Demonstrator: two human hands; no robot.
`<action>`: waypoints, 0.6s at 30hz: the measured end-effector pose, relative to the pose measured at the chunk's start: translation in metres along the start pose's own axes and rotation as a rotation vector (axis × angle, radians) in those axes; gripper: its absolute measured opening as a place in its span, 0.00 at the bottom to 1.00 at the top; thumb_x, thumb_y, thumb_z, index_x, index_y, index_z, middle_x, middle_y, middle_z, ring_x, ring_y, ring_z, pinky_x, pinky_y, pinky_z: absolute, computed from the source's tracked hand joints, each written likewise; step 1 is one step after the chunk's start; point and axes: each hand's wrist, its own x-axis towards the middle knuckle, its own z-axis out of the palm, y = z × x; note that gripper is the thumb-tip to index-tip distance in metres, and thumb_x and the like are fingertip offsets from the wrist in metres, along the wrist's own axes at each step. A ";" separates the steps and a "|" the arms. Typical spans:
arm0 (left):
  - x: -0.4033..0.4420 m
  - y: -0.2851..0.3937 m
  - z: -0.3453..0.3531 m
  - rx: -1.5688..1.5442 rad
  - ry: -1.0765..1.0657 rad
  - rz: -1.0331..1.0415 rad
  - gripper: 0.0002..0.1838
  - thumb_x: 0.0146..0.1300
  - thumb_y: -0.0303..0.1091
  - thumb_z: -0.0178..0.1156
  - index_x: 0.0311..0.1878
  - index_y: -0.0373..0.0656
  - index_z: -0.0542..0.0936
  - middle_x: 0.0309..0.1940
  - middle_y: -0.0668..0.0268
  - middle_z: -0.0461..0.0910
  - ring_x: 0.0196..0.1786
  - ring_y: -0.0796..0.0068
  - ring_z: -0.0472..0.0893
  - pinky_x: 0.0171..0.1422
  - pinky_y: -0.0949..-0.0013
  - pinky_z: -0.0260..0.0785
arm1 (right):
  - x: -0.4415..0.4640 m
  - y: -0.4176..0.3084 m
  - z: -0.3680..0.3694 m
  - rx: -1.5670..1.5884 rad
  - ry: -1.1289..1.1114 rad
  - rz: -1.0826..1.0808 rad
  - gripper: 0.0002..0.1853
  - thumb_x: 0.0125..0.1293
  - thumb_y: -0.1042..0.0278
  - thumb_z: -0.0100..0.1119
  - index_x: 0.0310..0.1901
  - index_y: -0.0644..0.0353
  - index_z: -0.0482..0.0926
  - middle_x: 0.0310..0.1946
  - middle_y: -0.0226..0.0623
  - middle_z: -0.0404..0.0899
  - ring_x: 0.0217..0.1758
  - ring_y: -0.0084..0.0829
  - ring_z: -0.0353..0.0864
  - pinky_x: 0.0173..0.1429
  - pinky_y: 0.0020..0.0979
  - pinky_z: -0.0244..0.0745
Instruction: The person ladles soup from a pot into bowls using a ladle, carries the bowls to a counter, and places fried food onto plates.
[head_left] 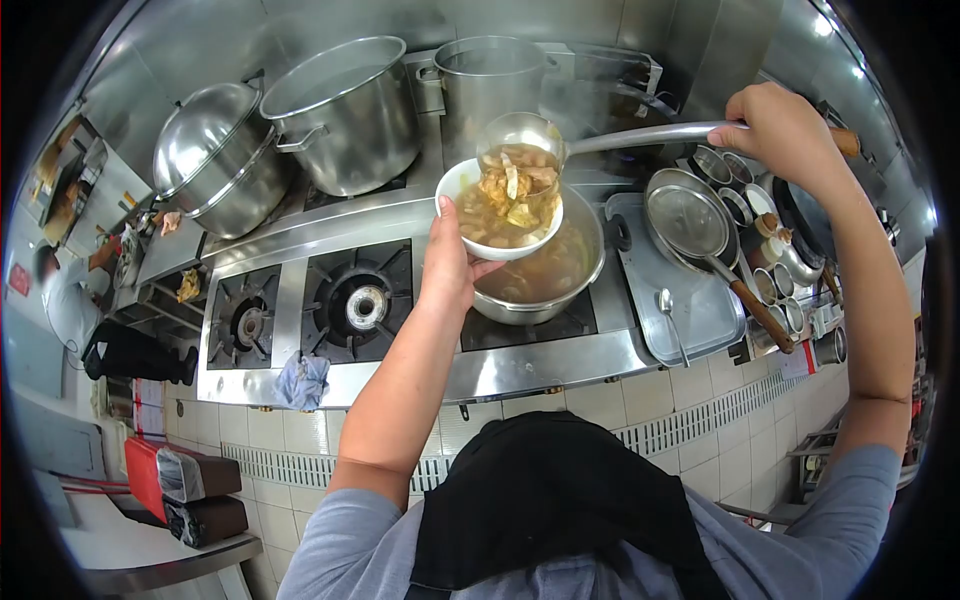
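My left hand (452, 255) grips a white bowl (447, 192) by its side, thumb near the rim. Brown soup (490, 222) with chunky pieces fills much of the bowl. My right hand (775, 128) is wrapped round the handle of a long metal ladle (640, 137). The ladle's head is tipped over the bowl, and food spills from it into the soup. Below the bowl, a metal pot (590, 285) of brown broth sits on the stove, partly hidden by the bowl.
Large steel pots (345, 120) stand along the back. Left of the broth pot is a bare burner (365, 307). A blue cloth (302, 380) hangs at the stove's front edge. Right are a tray (640, 320), a spoon (672, 320) and a strainer (690, 220). Another person (75, 300) stands far left.
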 end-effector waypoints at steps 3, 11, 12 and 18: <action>-0.002 0.000 -0.001 0.002 0.007 -0.001 0.38 0.78 0.67 0.35 0.76 0.47 0.59 0.67 0.54 0.73 0.62 0.60 0.81 0.56 0.54 0.80 | -0.002 0.004 0.004 -0.019 -0.002 0.003 0.23 0.60 0.45 0.71 0.36 0.62 0.87 0.28 0.45 0.85 0.36 0.47 0.86 0.44 0.44 0.79; -0.007 -0.002 -0.014 -0.073 0.020 -0.005 0.41 0.77 0.68 0.38 0.74 0.40 0.64 0.66 0.52 0.74 0.65 0.57 0.80 0.60 0.50 0.80 | 0.001 0.043 0.021 0.288 -0.255 0.079 0.24 0.61 0.53 0.72 0.25 0.71 0.81 0.16 0.41 0.74 0.21 0.34 0.76 0.29 0.36 0.69; -0.007 0.000 -0.019 -0.071 0.021 0.006 0.40 0.77 0.67 0.38 0.75 0.41 0.62 0.66 0.52 0.74 0.64 0.57 0.80 0.60 0.50 0.80 | -0.001 0.045 0.021 0.287 -0.255 0.081 0.24 0.61 0.53 0.72 0.25 0.71 0.81 0.16 0.41 0.74 0.21 0.34 0.76 0.29 0.36 0.69; -0.005 0.006 -0.039 -0.108 0.054 0.056 0.42 0.77 0.67 0.40 0.73 0.36 0.64 0.65 0.50 0.75 0.59 0.55 0.83 0.55 0.52 0.83 | -0.009 0.055 0.031 0.380 -0.320 0.168 0.23 0.64 0.55 0.72 0.26 0.71 0.81 0.14 0.35 0.72 0.17 0.26 0.73 0.24 0.33 0.66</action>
